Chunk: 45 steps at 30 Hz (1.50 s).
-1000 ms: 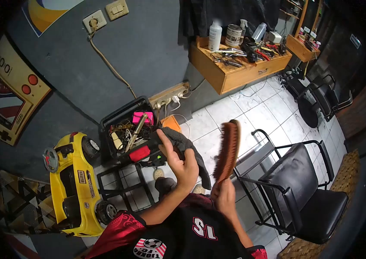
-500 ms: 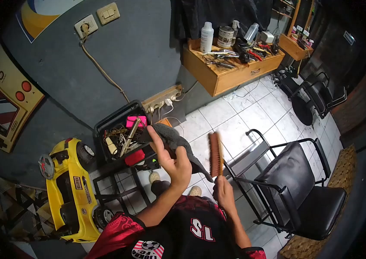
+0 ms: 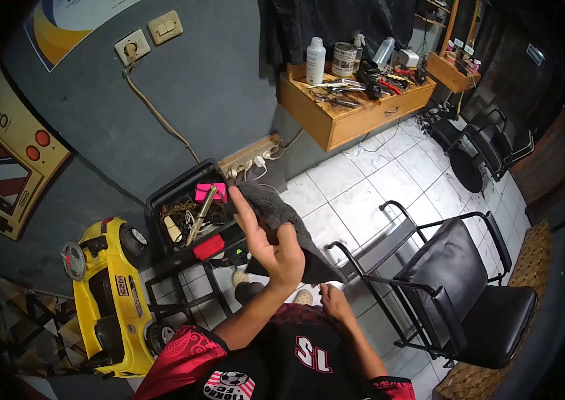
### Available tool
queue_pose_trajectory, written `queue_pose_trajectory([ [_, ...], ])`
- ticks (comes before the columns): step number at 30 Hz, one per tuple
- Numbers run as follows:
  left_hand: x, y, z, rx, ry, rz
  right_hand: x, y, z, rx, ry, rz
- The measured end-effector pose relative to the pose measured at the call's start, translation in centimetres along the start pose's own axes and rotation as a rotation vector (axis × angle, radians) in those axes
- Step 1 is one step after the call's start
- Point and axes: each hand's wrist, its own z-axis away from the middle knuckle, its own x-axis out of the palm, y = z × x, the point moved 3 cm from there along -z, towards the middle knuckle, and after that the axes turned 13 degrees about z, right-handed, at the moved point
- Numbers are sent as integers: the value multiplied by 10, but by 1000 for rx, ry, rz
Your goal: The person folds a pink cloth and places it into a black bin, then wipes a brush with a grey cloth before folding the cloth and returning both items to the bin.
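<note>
My left hand [image 3: 279, 260] is raised in front of my chest, gripping a dark grey fuzzy cloth [image 3: 286, 217]. One finger is stretched upward along it, and some of the others are hidden. The cloth hangs to the right, with a smooth dark part at its lower end. Just below that end, my right hand [image 3: 337, 305] is closed around the handle of a brush. Only the handle's tip shows above the fist; the cloth appears to cover the bristles.
A black tray cart [image 3: 156, 200] with cords and tools stands ahead left, beside a yellow toy car [image 3: 122, 303]. To the right is a black armchair [image 3: 442, 267]. A wooden wall drawer [image 3: 362, 120] carries bottles and barber tools.
My right hand has moved slightly down and left, taking the brush from beside the cloth to behind it. The cloth has swung lower and spread to the right; my left hand shifted slightly right.
</note>
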Motion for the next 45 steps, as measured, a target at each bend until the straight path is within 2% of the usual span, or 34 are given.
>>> queue_pose_trajectory([
  [1,-1,3,1,-47,10,11,-5,2,-1,-6,76,-12],
  [2,-3,2,4,-51,12,8,-11,10,3,84,24,-172],
  [4,-8,-7,7,-33,18,-58,-42,-18,15,8,121,-400],
  [5,-14,-15,12,-5,19,-118,-56,-31,22,11,122,-404],
  [7,-15,-17,19,-13,-4,-171,-76,-59,37,-99,64,-781],
  [8,-14,-17,22,-16,-22,-222,-82,-71,43,-92,68,-785],
  [9,-12,-18,22,-21,-26,-222,-86,-85,47,-152,108,-591],
  [11,-5,-16,16,114,-46,-257,-78,-97,47,-291,172,-247],
  [12,-1,-15,11,115,-49,-257,-58,-86,39,-192,54,-331],
  [14,3,-10,2,136,-9,-67,-19,-54,18,-200,51,71],
  [17,-7,-16,-1,97,-25,-124,33,11,-5,-137,12,205],
  [20,-8,-8,2,82,-65,-212,20,18,-6,-51,-4,39],
  [21,-8,-8,4,-5,-95,-164,15,19,-5,-92,97,-29],
  [22,-9,-8,6,-95,-125,-119,3,8,1,-87,94,-31],
  [24,-21,-20,11,-56,-172,-167,-41,-30,19,61,47,-498],
  [25,-27,-26,16,-104,-201,-204,-55,-44,28,65,48,-501],
  [27,-27,-27,24,-179,-242,-231,-71,-67,41,-89,7,-795],
  [28,-22,-22,26,-182,-244,-232,-70,-72,41,-86,7,-798],
  [30,-5,-8,28,-174,-362,-176,-72,-88,43,-358,147,-357],
  [32,-6,-5,29,-182,-375,-119,-44,-66,27,-363,126,-375],
  [34,-15,-6,25,-291,-369,61,-10,-26,5,-184,147,9],
  [35,-12,1,21,-278,-392,22,1,-11,0,-64,57,-20],
  [36,-15,-2,22,-274,-390,20,11,3,-4,-68,56,-20],
  [38,-25,-8,24,-269,-330,-57,23,27,-8,-40,178,11],
  [39,-25,-3,24,-184,-362,-108,16,28,-9,-58,208,36],
  [40,-26,-1,24,-178,-365,-111,14,34,-10,50,98,-80],
  [42,-27,-3,29,-312,-442,-106,-3,19,3,101,69,-410],
  [43,-38,-14,34,-347,-463,-153,-17,0,13,103,65,-408],
  [45,-40,-19,42,-406,-483,-169,-44,-41,29,-103,201,-632],
])
